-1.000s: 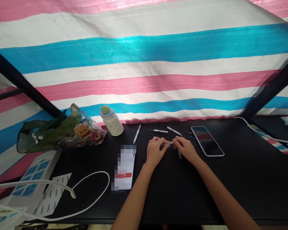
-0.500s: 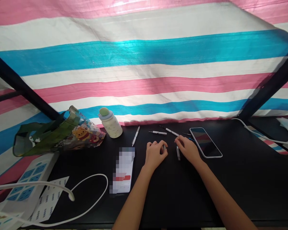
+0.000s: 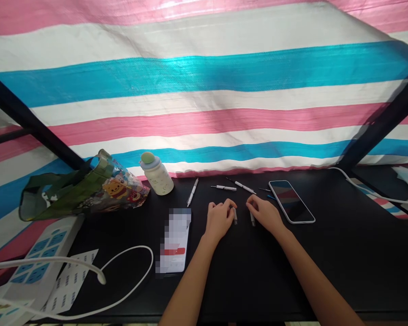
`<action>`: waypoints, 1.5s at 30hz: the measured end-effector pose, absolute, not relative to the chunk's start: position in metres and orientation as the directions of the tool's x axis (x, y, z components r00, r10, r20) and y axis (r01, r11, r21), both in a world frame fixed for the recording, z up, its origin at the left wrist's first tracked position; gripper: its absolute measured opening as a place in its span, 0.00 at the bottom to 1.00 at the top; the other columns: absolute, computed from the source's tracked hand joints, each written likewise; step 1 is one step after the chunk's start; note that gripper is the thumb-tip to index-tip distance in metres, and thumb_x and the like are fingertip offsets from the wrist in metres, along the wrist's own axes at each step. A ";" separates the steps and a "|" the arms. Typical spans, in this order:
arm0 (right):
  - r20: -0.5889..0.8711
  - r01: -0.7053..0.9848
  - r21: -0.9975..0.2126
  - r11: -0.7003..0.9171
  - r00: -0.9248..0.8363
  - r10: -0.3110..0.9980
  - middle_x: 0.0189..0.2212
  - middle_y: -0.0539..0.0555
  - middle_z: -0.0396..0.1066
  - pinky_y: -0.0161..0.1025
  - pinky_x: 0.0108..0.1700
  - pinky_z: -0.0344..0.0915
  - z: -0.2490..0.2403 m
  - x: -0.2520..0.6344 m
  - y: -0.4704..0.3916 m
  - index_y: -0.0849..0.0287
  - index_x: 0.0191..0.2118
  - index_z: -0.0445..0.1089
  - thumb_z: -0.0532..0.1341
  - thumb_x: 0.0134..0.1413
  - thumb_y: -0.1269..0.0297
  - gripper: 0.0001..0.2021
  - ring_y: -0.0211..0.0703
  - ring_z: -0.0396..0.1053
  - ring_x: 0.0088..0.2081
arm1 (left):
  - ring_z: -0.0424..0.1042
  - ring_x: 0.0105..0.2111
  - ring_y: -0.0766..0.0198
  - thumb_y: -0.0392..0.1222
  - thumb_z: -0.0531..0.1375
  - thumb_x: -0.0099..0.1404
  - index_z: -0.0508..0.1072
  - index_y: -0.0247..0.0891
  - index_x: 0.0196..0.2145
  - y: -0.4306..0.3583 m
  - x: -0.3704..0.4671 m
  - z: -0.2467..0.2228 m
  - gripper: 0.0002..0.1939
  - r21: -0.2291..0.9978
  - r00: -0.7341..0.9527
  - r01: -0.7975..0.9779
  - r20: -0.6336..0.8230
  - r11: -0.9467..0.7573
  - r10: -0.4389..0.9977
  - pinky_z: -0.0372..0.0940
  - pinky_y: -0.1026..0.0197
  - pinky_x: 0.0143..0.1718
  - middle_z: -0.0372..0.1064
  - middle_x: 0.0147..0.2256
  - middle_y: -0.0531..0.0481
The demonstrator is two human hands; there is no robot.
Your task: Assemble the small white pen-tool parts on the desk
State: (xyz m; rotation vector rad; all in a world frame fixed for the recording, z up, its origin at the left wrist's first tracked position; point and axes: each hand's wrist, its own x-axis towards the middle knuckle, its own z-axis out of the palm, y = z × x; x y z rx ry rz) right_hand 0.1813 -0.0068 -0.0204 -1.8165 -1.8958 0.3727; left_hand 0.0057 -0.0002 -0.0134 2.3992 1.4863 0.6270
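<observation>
My left hand rests low over the black table with curled fingers. Its fingertips are at a short grey-white pen piece, partly covered by the hand. Across a small gap, my right hand has thumb and fingertips pressed together; whatever is between them is too small to make out. Another short pen piece lies just below its fingers. Beyond the hands lie a white pen, a shorter white pen part with a thin tip, and a white pen with a dark tip.
A pale phone lies to the right, partly beside a blue piece. On the left are a lit phone, a bottle, a patterned bag, a power strip, a printed sheet and a white cable.
My right fingertips have come down and slightly left, away from the white pen behind them. The pen piece at my left hand now shows more, lower and slightly right.
</observation>
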 end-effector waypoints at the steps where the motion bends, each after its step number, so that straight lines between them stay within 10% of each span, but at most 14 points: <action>1: 0.153 0.857 -0.509 0.078 0.001 0.988 0.20 0.47 0.67 0.34 0.25 0.51 -0.020 0.181 -0.007 0.53 0.31 0.64 0.51 0.54 0.60 0.07 0.41 0.65 0.24 | 0.65 0.27 0.66 0.37 0.48 0.64 0.67 0.43 0.38 0.000 0.005 -0.013 0.09 0.427 0.376 0.791 0.227 -0.439 0.898 0.50 0.60 0.39 0.65 0.21 0.58; 28: 0.113 0.880 -0.462 0.111 -0.066 0.991 0.19 0.46 0.65 0.33 0.27 0.50 -0.022 0.181 -0.007 0.54 0.33 0.64 0.56 0.49 0.65 0.03 0.39 0.64 0.27 | 0.67 0.29 0.66 0.35 0.47 0.64 0.66 0.43 0.39 0.004 0.002 -0.018 0.10 0.444 0.310 0.811 0.224 -0.381 0.924 0.52 0.61 0.39 0.68 0.25 0.57; 38: 0.224 0.483 -0.847 0.220 -0.051 0.973 0.25 0.49 0.69 0.34 0.29 0.59 -0.024 0.177 -0.001 0.56 0.36 0.64 0.53 0.53 0.60 0.07 0.39 0.68 0.28 | 0.67 0.33 0.64 0.45 0.49 0.66 0.67 0.44 0.40 0.000 0.005 -0.005 0.09 0.582 0.374 0.677 0.255 -0.451 0.892 0.54 0.60 0.39 0.70 0.26 0.57; 45: 0.232 0.371 -0.896 0.243 -0.074 0.970 0.27 0.51 0.71 0.35 0.30 0.61 -0.025 0.170 -0.001 0.57 0.34 0.62 0.54 0.54 0.54 0.11 0.41 0.70 0.31 | 0.66 0.36 0.63 0.42 0.53 0.64 0.68 0.45 0.40 -0.001 0.005 -0.005 0.08 0.546 0.375 0.674 0.328 -0.498 0.867 0.57 0.60 0.38 0.72 0.33 0.56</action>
